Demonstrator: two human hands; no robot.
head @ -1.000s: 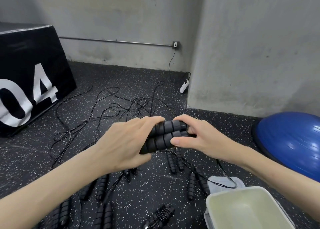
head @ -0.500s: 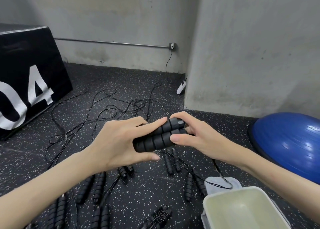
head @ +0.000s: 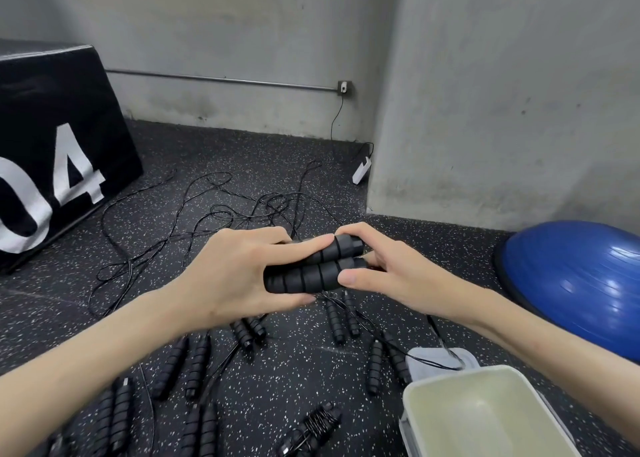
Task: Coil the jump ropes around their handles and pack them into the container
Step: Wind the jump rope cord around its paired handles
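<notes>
At the centre of the frame your left hand point(head: 239, 276) and right hand point(head: 384, 273) both grip a pair of black ribbed handles point(head: 311, 269) laid side by side, fingers curled round them. At lower right the pale container point(head: 415, 408) sits on the speckled floor point(head: 277, 373) with nothing visible inside it. One coiled rope point(head: 311, 429) lies just left of it; more handle pairs point(head: 197, 366) lie along the lower left, thin cords point(head: 214, 214) sprawled above.
</notes>
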